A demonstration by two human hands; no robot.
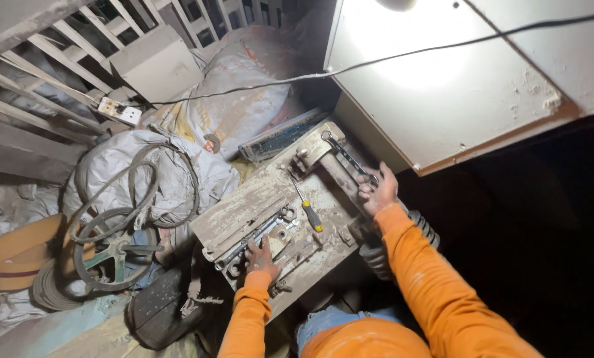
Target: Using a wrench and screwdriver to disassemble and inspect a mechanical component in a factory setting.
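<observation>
A worn, paint-flaked metal machine base (pixel 264 199) lies in front of me. My left hand (pixel 262 257) rests on its near edge, fingers on a small metal block beside several spanners (pixel 254 237) lying there. My right hand (pixel 377 191) grips the end of a long spanner (pixel 345 157) that runs up to a fitting on the machine's far arm (pixel 313 154). A screwdriver with a yellow and black handle (pixel 308 209) lies loose on the base between my hands. Both sleeves are orange.
Dusty sacks (pixel 240 79), loose belts and a spoked pulley wheel (pixel 114 248) crowd the left. A wall socket block (pixel 120 111) sits by slatted woodwork. A pale lit cabinet (pixel 436 73) with a cable across it overhangs the right. Darkness lies at right.
</observation>
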